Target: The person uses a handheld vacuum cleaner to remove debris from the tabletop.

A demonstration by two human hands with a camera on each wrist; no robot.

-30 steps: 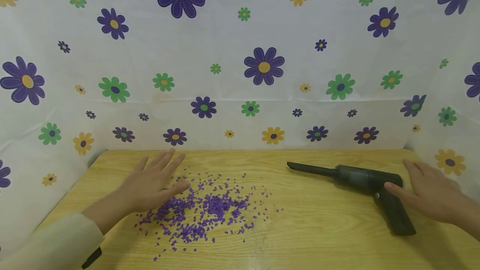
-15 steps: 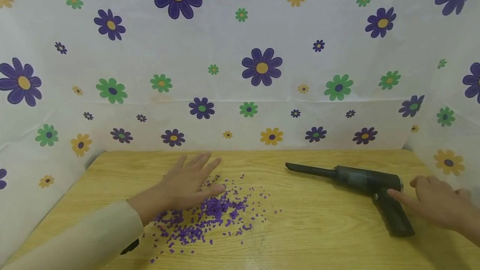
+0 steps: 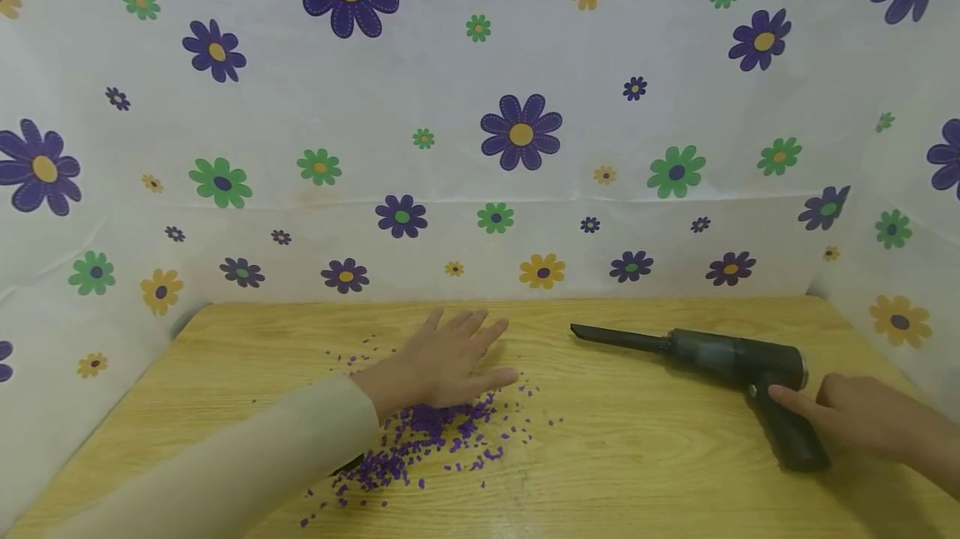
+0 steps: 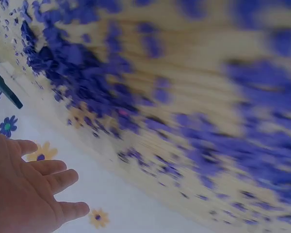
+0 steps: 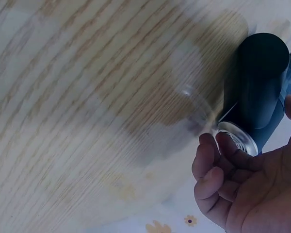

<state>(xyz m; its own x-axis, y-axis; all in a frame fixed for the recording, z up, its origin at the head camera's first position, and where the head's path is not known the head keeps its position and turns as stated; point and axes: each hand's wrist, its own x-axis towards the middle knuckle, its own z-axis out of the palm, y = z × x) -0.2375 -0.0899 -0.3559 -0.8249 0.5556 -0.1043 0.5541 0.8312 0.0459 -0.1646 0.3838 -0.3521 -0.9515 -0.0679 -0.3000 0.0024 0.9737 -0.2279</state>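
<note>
Over wooden bench (image 3: 607, 472), before flowered cloth (image 3: 450, 89), holds left grip (image 3: 441, 362) spread above purple scraps (image 3: 431, 421); holds right grip (image 3: 866, 416) loosely curled beside black handheld vacuum (image 3: 723, 357), cannot tell if touching.

I face white flowered sheeting (image 3: 450, 64) on 3 sides (purple, green, yellow blooms (image 3: 521, 133)) around my wood-grained bench (image 3: 615, 464).

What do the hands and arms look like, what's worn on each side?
Left hand: no glove; plain, pale cream long sleeve, ending near the wrist. A dark piece shows below the sleeve, mostly hidden. Right hand: no glove, no sleeve in view.
</note>
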